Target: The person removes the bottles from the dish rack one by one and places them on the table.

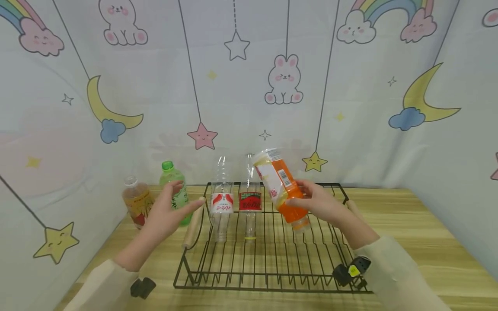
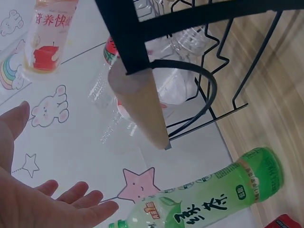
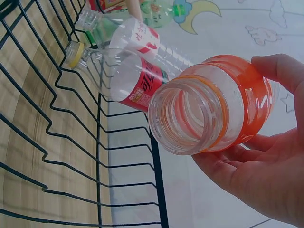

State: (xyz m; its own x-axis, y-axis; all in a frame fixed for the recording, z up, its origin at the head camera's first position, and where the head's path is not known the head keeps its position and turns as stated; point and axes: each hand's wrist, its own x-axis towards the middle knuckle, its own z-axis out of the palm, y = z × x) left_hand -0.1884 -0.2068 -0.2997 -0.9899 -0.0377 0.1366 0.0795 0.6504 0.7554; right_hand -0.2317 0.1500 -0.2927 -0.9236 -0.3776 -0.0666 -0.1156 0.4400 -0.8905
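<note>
My right hand point(image 1: 320, 203) grips a plastic bottle with an orange and white label point(image 1: 285, 190). It is tilted, its uncapped mouth pointing down over the right half of the black wire dish rack point(image 1: 268, 285). My left hand point(image 1: 165, 214) holds nothing, fingers spread, near the rack's left wooden handle point(image 1: 193, 229) and overlapping a green tea bottle point(image 1: 180, 177) in the head view. Two clear empty bottles stand upside down in the rack: one with a white and red label point(image 1: 222, 203), the other with a red and black label point(image 1: 250, 201).
Left of the rack, an uncapped bottle with a yellow-brown label point(image 1: 137, 201) stands on the wood-grain table point(image 1: 412, 242) beside the green tea bottle. The rack's right wooden handle point(image 1: 353, 208) is behind my right wrist. A patterned cloth wall point(image 1: 249, 108) rises behind the table.
</note>
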